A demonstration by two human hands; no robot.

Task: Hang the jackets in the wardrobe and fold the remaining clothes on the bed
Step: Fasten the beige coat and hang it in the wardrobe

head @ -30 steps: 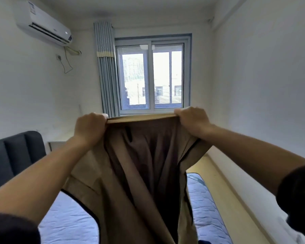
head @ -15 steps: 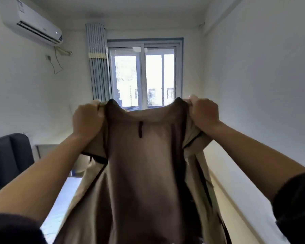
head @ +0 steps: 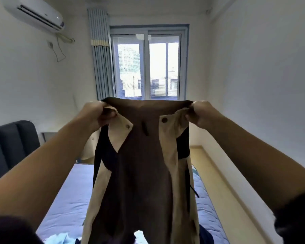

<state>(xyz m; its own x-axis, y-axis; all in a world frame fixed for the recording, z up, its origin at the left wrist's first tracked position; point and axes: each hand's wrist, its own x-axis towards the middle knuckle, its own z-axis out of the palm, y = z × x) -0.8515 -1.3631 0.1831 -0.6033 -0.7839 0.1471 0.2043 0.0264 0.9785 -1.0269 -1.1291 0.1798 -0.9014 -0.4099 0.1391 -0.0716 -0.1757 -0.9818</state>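
Note:
A tan jacket (head: 144,173) with dark panels and snap buttons hangs upright in front of me, its open front and brown lining facing me. My left hand (head: 97,113) grips the collar's left end and my right hand (head: 199,112) grips its right end, both raised at chest height over the bed (head: 69,199). The jacket's hem drops below the frame. Light blue clothes (head: 58,239) and a dark garment (head: 205,235) lie on the bed at the bottom edge, partly hidden by the jacket.
A dark padded headboard (head: 11,147) stands at the left with a small nightstand (head: 48,136) behind it. A window (head: 148,66) and bundled curtain (head: 99,53) fill the far wall. A strip of wooden floor (head: 224,191) runs between bed and right wall. No wardrobe is visible.
The jacket has been turned so its open front with snap buttons faces me. My hands have shifted along the collar and spread wider. My view has tipped down, showing more of the bed.

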